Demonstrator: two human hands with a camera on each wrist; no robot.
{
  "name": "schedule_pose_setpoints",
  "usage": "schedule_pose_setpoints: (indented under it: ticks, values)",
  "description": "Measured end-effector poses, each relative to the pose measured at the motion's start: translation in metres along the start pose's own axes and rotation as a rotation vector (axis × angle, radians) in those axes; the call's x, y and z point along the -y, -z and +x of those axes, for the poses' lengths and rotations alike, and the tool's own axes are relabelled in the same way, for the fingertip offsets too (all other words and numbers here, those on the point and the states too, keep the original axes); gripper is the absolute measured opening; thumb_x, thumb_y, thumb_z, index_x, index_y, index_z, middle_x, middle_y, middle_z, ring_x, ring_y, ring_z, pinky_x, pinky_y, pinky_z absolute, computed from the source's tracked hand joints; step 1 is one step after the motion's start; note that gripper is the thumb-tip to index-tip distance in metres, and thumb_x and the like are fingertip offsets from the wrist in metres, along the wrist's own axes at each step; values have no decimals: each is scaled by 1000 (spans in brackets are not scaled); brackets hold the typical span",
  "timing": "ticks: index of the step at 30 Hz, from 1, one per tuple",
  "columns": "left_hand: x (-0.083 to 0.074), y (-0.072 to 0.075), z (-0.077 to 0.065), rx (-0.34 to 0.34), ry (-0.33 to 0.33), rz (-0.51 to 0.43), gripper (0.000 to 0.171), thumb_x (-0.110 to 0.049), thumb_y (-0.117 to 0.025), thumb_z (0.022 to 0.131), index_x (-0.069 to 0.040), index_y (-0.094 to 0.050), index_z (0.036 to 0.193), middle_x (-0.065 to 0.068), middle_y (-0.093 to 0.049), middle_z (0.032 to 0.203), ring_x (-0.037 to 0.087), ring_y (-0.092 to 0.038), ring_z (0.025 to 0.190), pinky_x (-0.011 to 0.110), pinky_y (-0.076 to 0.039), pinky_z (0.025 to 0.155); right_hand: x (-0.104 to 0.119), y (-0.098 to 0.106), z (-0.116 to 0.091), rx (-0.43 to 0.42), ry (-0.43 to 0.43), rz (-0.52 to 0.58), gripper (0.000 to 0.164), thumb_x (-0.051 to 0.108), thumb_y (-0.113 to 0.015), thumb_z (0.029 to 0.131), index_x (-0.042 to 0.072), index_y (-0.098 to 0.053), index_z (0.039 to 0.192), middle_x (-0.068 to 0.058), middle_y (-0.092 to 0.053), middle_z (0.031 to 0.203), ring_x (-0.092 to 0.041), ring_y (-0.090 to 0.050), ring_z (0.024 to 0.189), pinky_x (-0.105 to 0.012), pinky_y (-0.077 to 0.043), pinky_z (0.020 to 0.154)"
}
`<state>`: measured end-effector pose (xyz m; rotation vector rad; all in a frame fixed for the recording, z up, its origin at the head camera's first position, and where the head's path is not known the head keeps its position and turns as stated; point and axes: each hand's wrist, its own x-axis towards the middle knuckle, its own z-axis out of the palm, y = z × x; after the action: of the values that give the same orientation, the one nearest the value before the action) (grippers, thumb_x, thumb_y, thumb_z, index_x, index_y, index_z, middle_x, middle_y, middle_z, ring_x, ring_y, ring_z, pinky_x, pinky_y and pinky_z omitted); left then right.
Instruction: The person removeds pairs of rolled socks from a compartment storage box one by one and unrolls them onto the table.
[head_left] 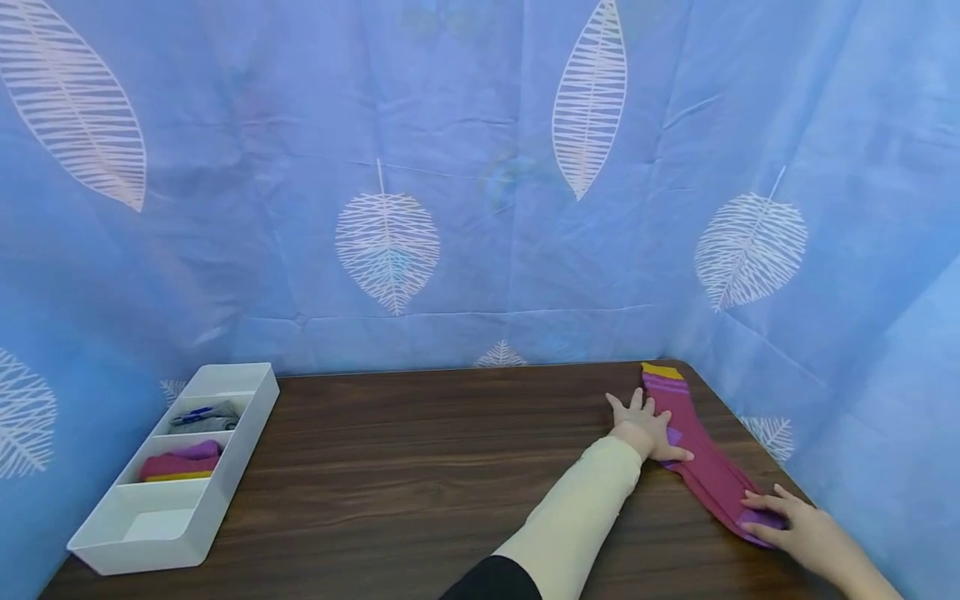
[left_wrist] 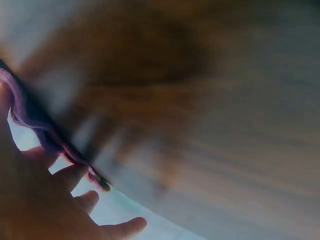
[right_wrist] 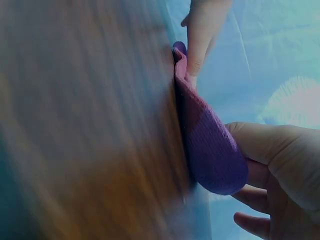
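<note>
A long maroon sock (head_left: 705,450) lies stretched along the right side of the table, with a yellow cuff at the far end and purple heel and toe patches. A second layer shows along its near edge. My left hand (head_left: 651,432) lies across its middle near the heel, fingers spread. At the near end, the fingers of my right hand (head_left: 802,529) rest on the purple toe. In the right wrist view, the rounded toe (right_wrist: 217,155) lies by the right thumb and fingers. The left wrist view shows the wavy sock edge (left_wrist: 37,125) beside the spread left fingers.
A white divided tray (head_left: 240,467) stands on the table's left side. One compartment holds folded grey and blue fabric (head_left: 202,418), another a folded maroon, purple and yellow sock (head_left: 180,462). A blue leaf-print curtain (head_left: 465,250) hangs behind the dark wooden table (head_left: 420,467).
</note>
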<state>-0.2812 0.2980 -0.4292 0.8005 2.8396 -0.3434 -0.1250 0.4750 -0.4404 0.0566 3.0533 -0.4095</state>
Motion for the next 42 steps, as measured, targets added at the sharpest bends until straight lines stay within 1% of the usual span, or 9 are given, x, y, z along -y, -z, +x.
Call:
schedule_pose_setpoints:
  ticks: [3,7,12,18,25,32,35,39,42]
  values:
    - [-6,3,0,-14,9,-32,74,-89,-24,80,-59,-8,145,-27,-9,160,3,-1,152,49,-17,119,-11,2,0,18,-22,26,59,43,-67,89,-1,-62,126,-51,-31,135,-70,-35,118,-76,-38,79]
    - [-10,8,2,15,31,-78,72,-88,-26,81,-61,-8,144,-26,-10,159,3,-2,151,49,-18,120,-20,4,2,59,-52,35,63,46,-63,91,-2,-57,131,-54,-24,135,-73,-31,117,-77,-38,79]
    - [-8,15,5,29,18,-168,70,-86,-31,82,-62,-11,144,-25,-14,159,3,-4,151,47,-17,120,-25,7,1,46,-49,35,60,43,-63,92,-1,-56,132,-55,-23,133,-75,-31,115,-76,-38,79]
    - [1,14,18,41,-52,-295,68,-82,-31,86,-58,-12,146,-22,-13,161,4,-4,152,45,-15,121,-22,9,1,34,-19,25,59,39,-67,90,-1,-55,132,-56,-23,133,-75,-35,112,-74,-40,77]
    - [19,12,36,18,-74,-484,67,-76,-34,90,-52,-18,150,-14,-19,162,9,-6,153,47,-14,122,-23,5,-2,-18,37,21,56,29,-73,84,-1,-58,129,-56,-26,132,-75,-34,112,-73,-42,75]
    - [19,13,42,40,-120,-460,63,-76,-34,90,-57,-17,147,-16,-16,162,9,-4,153,45,-13,123,-32,6,-10,-72,39,4,56,19,-78,78,-4,-60,125,-54,-29,133,-73,-35,113,-71,-43,74]
    - [17,13,45,55,-141,-469,64,-77,-35,89,-57,-16,147,-17,-14,162,9,-1,153,45,-9,123,-35,8,-12,-60,44,-8,53,14,-77,78,-4,-61,125,-54,-29,133,-73,-36,112,-68,-44,72]
    - [17,10,49,75,-168,-529,66,-76,-38,88,-55,-18,148,-19,-12,162,10,3,153,46,-3,124,-36,11,-14,-14,15,-12,53,9,-73,79,-5,-59,128,-52,-29,134,-71,-39,112,-58,-47,71]
    - [16,8,52,64,-183,-542,70,-76,-40,88,-51,-19,149,-22,-14,161,9,3,153,46,-2,124,-35,12,-15,-12,-4,-17,47,9,-70,83,-5,-60,127,-49,-32,136,-68,-43,113,-51,-48,71]
